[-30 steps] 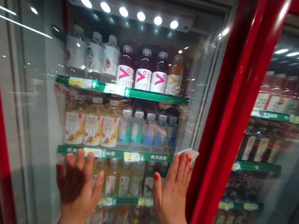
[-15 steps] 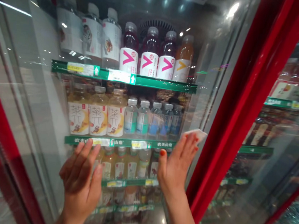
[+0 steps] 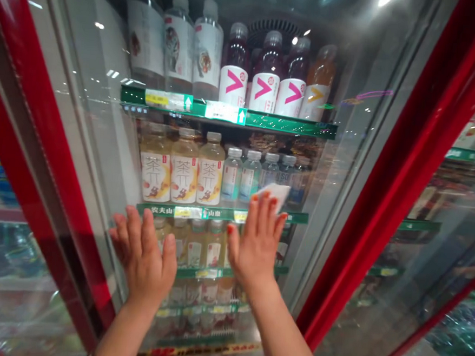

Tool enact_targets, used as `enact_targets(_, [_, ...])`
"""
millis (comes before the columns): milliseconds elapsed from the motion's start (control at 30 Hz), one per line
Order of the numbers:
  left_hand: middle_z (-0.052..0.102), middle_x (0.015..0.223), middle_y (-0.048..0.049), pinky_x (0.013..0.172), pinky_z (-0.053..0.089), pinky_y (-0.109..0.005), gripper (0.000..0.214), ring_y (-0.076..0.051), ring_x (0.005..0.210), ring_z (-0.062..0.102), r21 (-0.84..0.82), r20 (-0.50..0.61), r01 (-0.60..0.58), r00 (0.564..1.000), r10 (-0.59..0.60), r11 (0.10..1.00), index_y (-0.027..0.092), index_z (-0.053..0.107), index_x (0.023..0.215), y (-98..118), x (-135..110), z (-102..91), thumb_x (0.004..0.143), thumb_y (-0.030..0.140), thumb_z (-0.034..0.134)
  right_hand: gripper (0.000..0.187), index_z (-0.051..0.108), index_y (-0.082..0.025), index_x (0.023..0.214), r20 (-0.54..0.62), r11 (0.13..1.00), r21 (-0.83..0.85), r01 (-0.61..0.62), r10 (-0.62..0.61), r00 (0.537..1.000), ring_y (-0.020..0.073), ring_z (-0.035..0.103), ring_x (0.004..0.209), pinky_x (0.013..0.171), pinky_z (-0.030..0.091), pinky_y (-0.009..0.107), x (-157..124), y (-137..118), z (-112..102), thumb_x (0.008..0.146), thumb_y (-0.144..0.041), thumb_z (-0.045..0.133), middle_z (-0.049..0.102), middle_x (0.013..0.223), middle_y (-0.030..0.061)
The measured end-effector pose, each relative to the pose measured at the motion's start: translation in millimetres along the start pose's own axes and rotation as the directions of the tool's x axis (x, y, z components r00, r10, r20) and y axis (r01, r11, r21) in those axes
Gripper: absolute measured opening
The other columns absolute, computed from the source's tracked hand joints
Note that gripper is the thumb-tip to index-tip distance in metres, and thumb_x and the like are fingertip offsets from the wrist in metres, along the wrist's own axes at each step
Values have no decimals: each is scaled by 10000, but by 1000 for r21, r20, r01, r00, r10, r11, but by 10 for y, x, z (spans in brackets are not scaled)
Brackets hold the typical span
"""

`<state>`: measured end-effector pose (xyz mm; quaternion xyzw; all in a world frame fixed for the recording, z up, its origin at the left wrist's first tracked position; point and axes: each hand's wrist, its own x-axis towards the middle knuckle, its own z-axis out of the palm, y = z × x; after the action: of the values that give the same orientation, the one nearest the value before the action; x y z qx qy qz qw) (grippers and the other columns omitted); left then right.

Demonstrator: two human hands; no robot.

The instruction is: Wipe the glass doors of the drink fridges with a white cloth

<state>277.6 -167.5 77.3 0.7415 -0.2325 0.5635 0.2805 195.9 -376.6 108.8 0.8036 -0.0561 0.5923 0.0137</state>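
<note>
My right hand (image 3: 257, 244) is laid with its fingers stretched upward over a white cloth (image 3: 277, 196), holding it flat against the glass door (image 3: 327, 173) of a drinks fridge. Only the cloth's upper corner shows past the fingertips; whether it is cloth or paper I cannot tell. My left hand (image 3: 145, 255), fingers spread and holding nothing, is raised at the lower left of the same pane. Whether its palm touches the glass is hidden. Bottles of tea (image 3: 184, 171) stand behind the pane, above and between the hands.
Red door frames run along the right (image 3: 388, 172) and the left (image 3: 57, 133). Inside, green-edged shelves (image 3: 266, 120) carry several rows of bottles, including purple drinks (image 3: 265, 88) at the top. Further fridge sections with bottles show on both sides. Lights reflect in the glass.
My right hand and the cloth have moved left across the glass, away from the right frame. My left hand's fingers have spread. The view has shifted, so the shelves appear further right.
</note>
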Motion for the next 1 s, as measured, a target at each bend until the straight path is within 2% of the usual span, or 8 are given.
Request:
enact_targets(133, [49,1881,-48,1432,-7,-525,819,-252,1753,-12,-35,5,-59,998,59,998,254,122,1787,-13,-2,-60,1074,251,527,816,238,-222,1769,78,913,72,401,-406,910,181,32,1747,1435,-1,445,-309,-397,102,1091,-555,545,339,1811,-8])
enact_targets(233, [69,1883,-38,1426,0,-556,778,-268,1753,10,-98,16,-73,997,75,993,268,140,1785,-27,-18,-108,1084,259,476,813,153,-225,1780,74,948,27,316,-317,946,172,47,1745,1431,-23,460,-426,-224,30,1103,-440,548,322,1816,5])
enact_targets(367, [61,1888,-70,1418,7,-608,757,-295,1752,9,-188,23,-29,999,34,982,254,37,1789,-51,-95,-112,1112,351,361,855,10,-140,1779,13,998,-37,56,-56,998,274,1,1747,1417,92,605,28,-279,-15,1108,-354,494,189,1853,123])
enact_targets(467, [-42,1889,-89,1418,-6,-616,764,-310,1749,-56,-192,-5,-2,1000,1,981,224,-47,1783,-90,-176,-112,1116,424,269,803,119,-138,1778,45,973,18,232,-233,972,246,-15,1748,1434,71,540,190,-689,82,1122,-439,470,219,1851,68])
enact_targets(600, [-16,1890,-91,1428,4,-578,741,-308,1751,-27,-213,-19,47,998,-52,976,216,0,1787,-184,-255,-168,1123,402,272,644,421,-235,1704,90,845,92,526,-534,841,178,42,1745,1435,-10,405,-225,-844,168,1115,-483,505,313,1813,-66])
enact_targets(700, [28,1889,-85,1436,36,-500,743,-278,1753,28,-243,25,43,999,-38,969,204,37,1788,-265,-306,-207,1127,386,323,711,292,-210,1751,96,912,30,410,-411,907,187,29,1745,1434,-4,442,-330,-640,133,1106,-392,527,309,1811,-24])
enact_targets(833, [-61,1888,-64,1439,50,-492,760,-261,1749,-35,-288,-6,33,999,-36,957,203,-23,1785,-322,-397,-160,1130,477,250,806,118,-177,1779,63,977,-26,209,-207,976,264,74,1745,1424,45,584,153,-830,152,1104,-391,503,326,1810,63])
enact_targets(1000, [-240,1854,10,1442,75,-570,781,-248,1725,-172,-312,-122,102,982,-146,944,272,-194,1750,-403,-596,-5,1073,603,11,597,425,-265,1701,96,817,155,556,-572,814,165,51,1745,1443,6,440,87,-1387,302,1131,-440,448,305,1813,-90])
